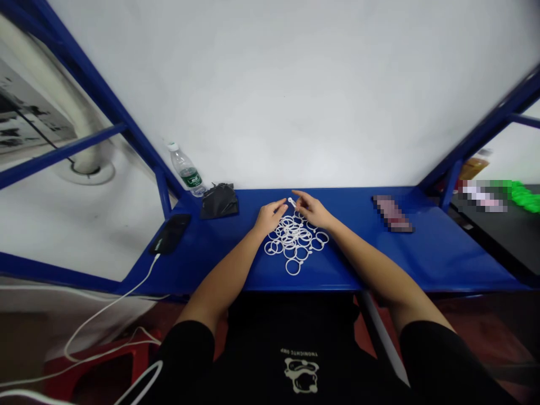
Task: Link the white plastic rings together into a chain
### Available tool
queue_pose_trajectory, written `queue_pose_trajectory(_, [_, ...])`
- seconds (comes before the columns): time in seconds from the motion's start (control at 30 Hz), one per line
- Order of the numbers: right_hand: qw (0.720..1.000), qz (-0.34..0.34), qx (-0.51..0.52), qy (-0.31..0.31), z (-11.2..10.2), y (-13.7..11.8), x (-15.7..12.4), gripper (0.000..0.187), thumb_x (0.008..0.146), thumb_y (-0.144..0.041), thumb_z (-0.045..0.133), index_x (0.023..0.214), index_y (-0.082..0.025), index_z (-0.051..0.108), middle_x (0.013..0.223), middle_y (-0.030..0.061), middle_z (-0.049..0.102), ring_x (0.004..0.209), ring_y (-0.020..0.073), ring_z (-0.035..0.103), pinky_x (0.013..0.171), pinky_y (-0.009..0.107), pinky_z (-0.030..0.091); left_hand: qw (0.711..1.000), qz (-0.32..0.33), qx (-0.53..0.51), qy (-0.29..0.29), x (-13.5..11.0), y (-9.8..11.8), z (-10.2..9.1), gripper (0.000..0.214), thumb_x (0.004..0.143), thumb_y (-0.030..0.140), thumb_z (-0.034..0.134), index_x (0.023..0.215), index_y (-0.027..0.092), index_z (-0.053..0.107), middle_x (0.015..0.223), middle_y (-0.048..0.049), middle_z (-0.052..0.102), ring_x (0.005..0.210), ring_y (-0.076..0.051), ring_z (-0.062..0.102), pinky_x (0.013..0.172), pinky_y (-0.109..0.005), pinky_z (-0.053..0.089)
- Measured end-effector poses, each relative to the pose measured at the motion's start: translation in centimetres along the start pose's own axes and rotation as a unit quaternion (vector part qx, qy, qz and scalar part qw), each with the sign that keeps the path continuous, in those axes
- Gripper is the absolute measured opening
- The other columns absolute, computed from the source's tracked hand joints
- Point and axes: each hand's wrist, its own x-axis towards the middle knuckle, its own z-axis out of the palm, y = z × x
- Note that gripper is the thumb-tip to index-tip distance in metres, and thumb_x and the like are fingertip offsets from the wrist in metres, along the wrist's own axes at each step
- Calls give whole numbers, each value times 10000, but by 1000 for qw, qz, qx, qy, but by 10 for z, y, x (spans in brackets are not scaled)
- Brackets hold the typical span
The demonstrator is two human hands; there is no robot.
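Observation:
A loose pile of white plastic rings (294, 237), each with a small eyelet tab like a curtain ring, lies on the blue table (346, 264) in front of me. Just behind the pile, my right hand (312, 209) pinches one white ring (291, 201), its tab end pointing up and left; the rest of that ring is mostly hidden by the fingers. My left hand (270, 218) is at the pile's back left edge, thumb and index finger apart, close to the held ring but seemingly not touching it. Nothing shows between the left fingers.
At the back left stand a water bottle (188, 171) and a crumpled black bag (219, 201). A black phone or power bank (170, 234) with a white cable (122, 292) lies at the left edge. A blurred-out flat object (392, 214) lies right. Blue frame bars flank the table.

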Motion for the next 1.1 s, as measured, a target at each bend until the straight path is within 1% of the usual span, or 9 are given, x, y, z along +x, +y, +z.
queue_pose_trajectory(0.1, [1000,-12,3,-9,7,-15,-14,611,976,-274,547,1571,-209,428,964,40,696,825,200,653,823,380,567,999,30,-26,-10,-2,0,3,263,993,350,671,1191,216,781,1151,-73,802,1059,-222,758,980,-370,601])
queue_pose_trajectory(0.2, [999,-21,-28,-30,14,-24,-16,562,948,-229,548,1505,-201,474,975,55,702,843,210,667,809,370,554,999,9,-44,10,-4,0,8,223,985,347,684,1125,195,766,1071,-72,805,971,-192,765,919,-339,617])
queue_pose_trajectory(0.3, [998,-38,-37,-35,16,-28,-16,624,916,-187,552,1526,-187,421,974,54,709,845,208,671,815,357,547,999,-5,-51,1,-5,0,10,225,999,352,663,1112,179,752,997,-71,802,908,-180,763,864,-315,618])
queue_pose_trajectory(0.37, [998,-45,-41,-30,15,-29,-17,691,894,-170,561,1559,-191,373,976,45,709,835,198,667,812,344,544,999,24,-48,-9,-5,0,9,211,998,345,661,1078,178,763,1002,-74,792,903,-179,754,842,-307,614])
queue_pose_trajectory(0.5, [998,-51,-37,-25,16,-26,-19,796,842,-125,578,1594,-197,328,959,23,706,799,176,657,784,316,534,994,107,-11,22,-4,3,5,148,975,294,677,984,192,784,1017,-67,760,884,-165,720,799,-295,595])
queue_pose_trajectory(0.63, [997,-56,-26,-37,20,-25,-19,744,845,-129,584,1560,-188,388,948,20,708,787,171,664,758,309,529,991,131,20,14,-3,3,2,131,958,250,677,946,206,800,1013,-49,767,799,-141,697,761,-286,579])
queue_pose_trajectory(0.87, [998,-17,-48,-39,1,-38,-17,573,867,-155,592,1437,-194,552,889,12,721,761,163,661,731,297,502,994,97,52,15,-5,8,0,219,1024,348,622,1066,221,795,991,-54,781,886,-183,727,855,-326,590])
queue_pose_trajectory(1.0, [989,4,-124,-80,-17,-45,-14,363,896,-247,673,1253,-185,704,817,5,706,722,155,633,724,293,472,989,115,74,-52,-5,11,-5,310,1041,437,582,1096,203,779,1093,-83,758,1049,-218,708,993,-378,562])
queue_pose_trajectory(1.1, [983,-9,-169,-78,-23,-39,-13,420,915,-381,704,1278,-169,717,1064,102,753,977,251,689,911,403,516,982,110,98,-118,-5,11,-6,385,1047,496,547,1203,210,753,1246,-96,736,1188,-253,673,1096,-437,508])
